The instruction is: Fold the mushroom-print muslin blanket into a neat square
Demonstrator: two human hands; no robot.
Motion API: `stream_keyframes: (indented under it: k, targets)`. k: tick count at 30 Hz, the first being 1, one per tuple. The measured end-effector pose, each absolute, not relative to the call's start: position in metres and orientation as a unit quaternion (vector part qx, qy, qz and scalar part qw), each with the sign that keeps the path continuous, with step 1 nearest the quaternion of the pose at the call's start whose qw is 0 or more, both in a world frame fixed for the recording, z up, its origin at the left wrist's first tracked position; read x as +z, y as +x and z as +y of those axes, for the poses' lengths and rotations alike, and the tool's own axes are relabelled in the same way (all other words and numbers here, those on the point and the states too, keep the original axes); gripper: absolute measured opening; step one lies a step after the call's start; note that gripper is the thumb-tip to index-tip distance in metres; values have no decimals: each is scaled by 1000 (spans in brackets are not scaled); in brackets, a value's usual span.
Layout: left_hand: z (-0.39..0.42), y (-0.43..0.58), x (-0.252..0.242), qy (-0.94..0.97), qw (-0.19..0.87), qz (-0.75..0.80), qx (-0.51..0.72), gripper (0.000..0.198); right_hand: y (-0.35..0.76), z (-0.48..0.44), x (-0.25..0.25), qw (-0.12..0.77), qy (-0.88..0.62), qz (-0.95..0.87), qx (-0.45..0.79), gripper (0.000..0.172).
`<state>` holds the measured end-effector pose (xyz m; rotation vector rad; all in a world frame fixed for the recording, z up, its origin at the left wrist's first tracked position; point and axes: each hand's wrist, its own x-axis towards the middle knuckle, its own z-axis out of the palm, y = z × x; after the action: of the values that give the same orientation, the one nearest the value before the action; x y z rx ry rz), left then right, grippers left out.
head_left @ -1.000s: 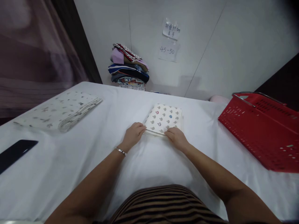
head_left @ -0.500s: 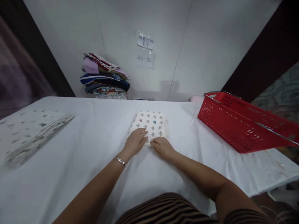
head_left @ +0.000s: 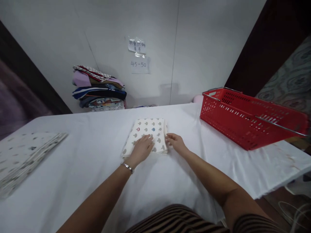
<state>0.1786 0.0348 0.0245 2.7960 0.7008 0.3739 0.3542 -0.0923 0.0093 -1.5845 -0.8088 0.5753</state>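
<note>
A folded white cloth [head_left: 145, 127] printed with grey mushrooms, one red and one blue, lies flat on the white-covered table [head_left: 97, 145]. My left hand [head_left: 141, 148] rests palm down on its lower middle, fingers spread and holding nothing. At the cloth's right edge is my right hand [head_left: 177, 142], its fingers bent and their tips touching or very close to the folded layers. Whether those fingers pinch any fabric is too small to tell.
On the right of the table stands a red plastic basket [head_left: 228, 119] with metal handles. A larger folded patterned cloth [head_left: 24, 152] lies at the far left. Stacked fabrics [head_left: 99, 87] sit beyond the back edge, by a wall with paper signs [head_left: 138, 64].
My right hand has moved from the cloth's front edge to its right edge. My left hand now lies flatter on the cloth. The whole view has shifted a little.
</note>
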Motion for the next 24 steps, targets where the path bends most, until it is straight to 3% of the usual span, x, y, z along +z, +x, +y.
stream_keyframes:
  k: [3, 14, 24]
  targets:
    - [26, 201, 28, 956, 131, 242, 98, 47, 357, -83, 19, 612, -656, -259, 358, 30]
    - [24, 206, 0, 960, 124, 232, 94, 54, 366, -71, 37, 621, -590, -164, 490, 74]
    - [18, 207, 8, 971, 87, 216, 56, 51, 376, -59, 31, 714, -481, -117, 494, 78]
